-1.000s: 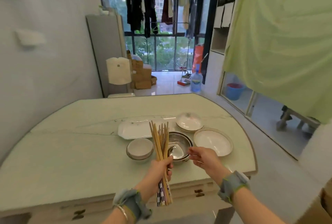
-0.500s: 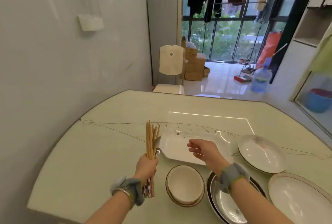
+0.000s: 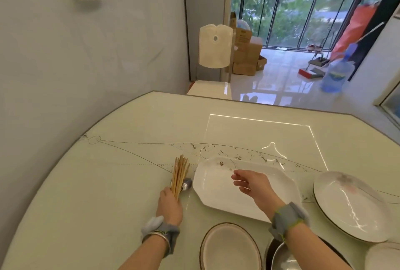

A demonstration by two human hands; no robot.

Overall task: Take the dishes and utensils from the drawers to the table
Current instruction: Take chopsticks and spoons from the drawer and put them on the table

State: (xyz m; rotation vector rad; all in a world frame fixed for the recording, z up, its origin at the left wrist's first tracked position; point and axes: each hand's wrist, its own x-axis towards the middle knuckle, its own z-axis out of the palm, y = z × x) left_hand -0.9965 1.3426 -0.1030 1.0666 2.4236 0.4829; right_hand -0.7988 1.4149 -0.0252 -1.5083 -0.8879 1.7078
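The bundle of chopsticks point(image 3: 180, 173) sits in the left hand point(image 3: 171, 204), whose fingers curl round the lower ends while the tips fan out up and away toward the far side of the desk point(image 3: 108, 183). The long axis of the bundle runs nearly straight near-to-far, tilted a little to the right at the top. Something rounded and metallic, probably a spoon point(image 3: 186, 183), shows just right of the sticks, low against the desk surface; whether the same hand holds it cannot be told. The bundle seems close above or touching the desk, so the step in hand looks like setting the utensils down on the bare patch left of the rectangular platter point(image 3: 216, 196).

The right hand point(image 3: 252, 184) hovers over that platter with fingers loose and spread, holding nothing, pointing left toward the chopsticks. It is the nearer free hand, and the bundle lies to its left, beyond the platter's left rim; it could steady or tidy the sticks as they are laid flat.

Nearer, a small brown-rimmed bowl point(image 3: 230, 248) stands between the forearms, and a metal bowl point(image 3: 283, 256) is partly hidden under the right wrist. A round plate point(image 3: 350, 207) lies on the right side of the desk. Beyond the desk are a chair back point(image 3: 215, 45) and cardboard boxes point(image 3: 246, 57).
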